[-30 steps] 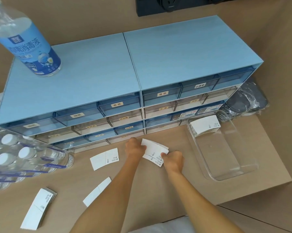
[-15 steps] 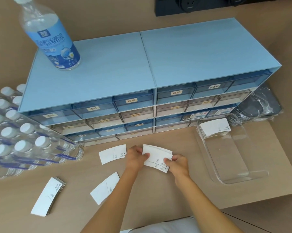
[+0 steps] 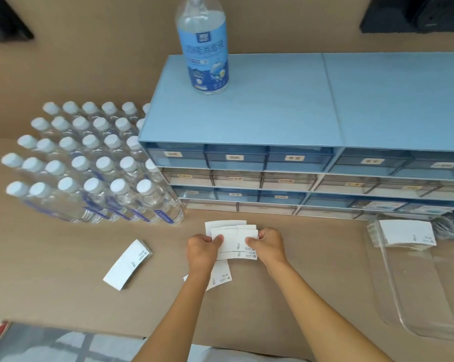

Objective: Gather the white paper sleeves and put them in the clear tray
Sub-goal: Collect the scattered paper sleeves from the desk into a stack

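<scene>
i count two hands, the left hand (image 3: 203, 248) and the right hand (image 3: 269, 245), on one fanned bunch of white paper sleeves (image 3: 233, 239). three more sleeve lots: one stack (image 3: 127, 267), one loose sleeve (image 3: 220, 275), one stack in the single clear tray (image 3: 429, 309) (its sleeves uncountable). two blue drawer cabinets (image 3: 246, 113), one big bottle (image 3: 203, 45), roughly thirty small capped bottles (image 3: 90, 163).

Stockroom: labelled drawer cabinet (image 3: 286, 163), bottled stock (image 3: 90, 165).
</scene>
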`<state>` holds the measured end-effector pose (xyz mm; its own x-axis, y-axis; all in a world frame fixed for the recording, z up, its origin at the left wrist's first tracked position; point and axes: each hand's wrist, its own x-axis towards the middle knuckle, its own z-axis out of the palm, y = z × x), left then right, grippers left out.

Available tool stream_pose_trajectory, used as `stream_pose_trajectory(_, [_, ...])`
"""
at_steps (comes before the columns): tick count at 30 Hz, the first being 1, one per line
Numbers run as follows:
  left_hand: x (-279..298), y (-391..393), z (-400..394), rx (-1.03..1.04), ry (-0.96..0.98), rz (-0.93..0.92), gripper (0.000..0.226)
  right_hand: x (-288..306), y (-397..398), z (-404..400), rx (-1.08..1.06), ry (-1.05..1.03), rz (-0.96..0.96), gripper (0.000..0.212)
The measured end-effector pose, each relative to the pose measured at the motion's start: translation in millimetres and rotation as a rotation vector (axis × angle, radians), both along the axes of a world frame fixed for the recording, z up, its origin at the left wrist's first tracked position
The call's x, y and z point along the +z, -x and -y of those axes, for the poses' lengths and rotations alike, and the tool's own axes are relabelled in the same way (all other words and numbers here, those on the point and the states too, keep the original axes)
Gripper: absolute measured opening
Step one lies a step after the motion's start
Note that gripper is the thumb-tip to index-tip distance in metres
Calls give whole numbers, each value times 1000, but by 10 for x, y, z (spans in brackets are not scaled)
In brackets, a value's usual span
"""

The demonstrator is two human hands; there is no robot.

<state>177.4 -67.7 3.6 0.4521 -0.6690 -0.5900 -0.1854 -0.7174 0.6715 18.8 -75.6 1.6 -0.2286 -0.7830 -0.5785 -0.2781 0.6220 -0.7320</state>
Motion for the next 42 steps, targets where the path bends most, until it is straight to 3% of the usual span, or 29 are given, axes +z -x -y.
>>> stream_pose_trajectory(11, [-39,-221,224,46,-104,50,31,-54,-356,443,142,5,-163,36])
stream_pose_trajectory(19, [-71,-259,317,59,-181,75,27,-138,-427,560,135,-41,-196,12])
stream_pose_trajectory(24, [-93,-294,284,36,-138,85,19,-164,-461,550,138,-32,-229,32])
stream_pose_trajectory(27, [-77,-317,252,13,-98,58,22,-164,-489,503,121,-9,-186,34])
stream_pose_trajectory(31, [-81,-372,168,-13,-54,12,11,-169,-483,413,116,-20,-139,19])
stream_pose_trajectory(42, [-36,-612,-376,47,-4,-87,19,-93,-553,-135,139,-22,-12,22])
